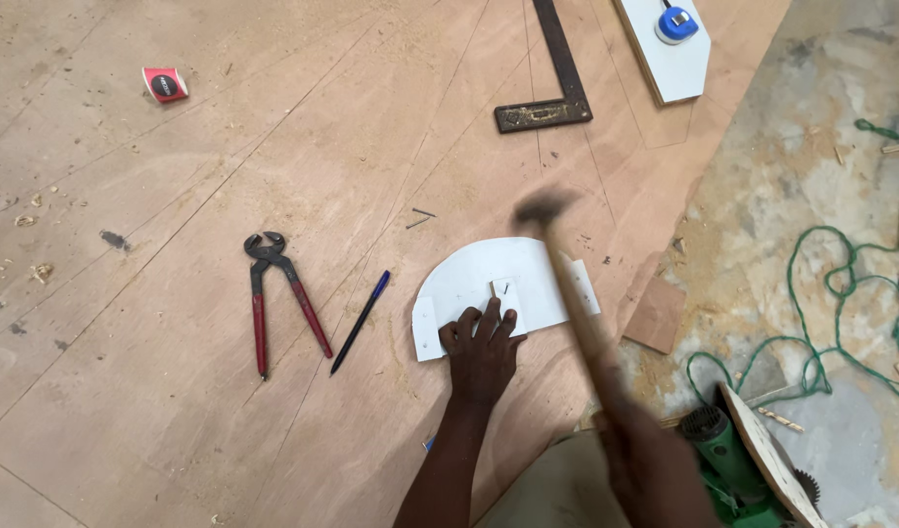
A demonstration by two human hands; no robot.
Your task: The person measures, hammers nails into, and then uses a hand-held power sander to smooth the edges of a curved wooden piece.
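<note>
Nearest the camera, the right hand (655, 469) is blurred, its grip wrapped around the wooden handle of a hammer (567, 284) whose dark head hangs above the far edge of a white curved panel (479, 279). That panel, a flat piece with one rounded side, lies on a broad plywood sheet (176, 391) spread over the floor, and serves as the landmark here. The left hand (482, 344) presses on the panel's near edge, fingers spread flat and holding nothing closed; the fingertips lie around a small nail (493, 289) standing on a little white block fixed to the panel.

Right of the panel, beyond the plywood's edge, a green power tool (728, 455) sits on bare concrete with a green cord (831, 284) looping away from it, and a small wooden offcut (655, 315) lies between.

Just left of the panel rests a blue pen (361, 321), then red-handled pincers (273, 298). Two loose nails (420, 217) lie just beyond it.

Farther off, a steel square (557, 73) lies beyond the panel, and beside that a white board (665, 49) carrying a blue tape measure (675, 24). Far to the left sits a small red box (164, 85).
</note>
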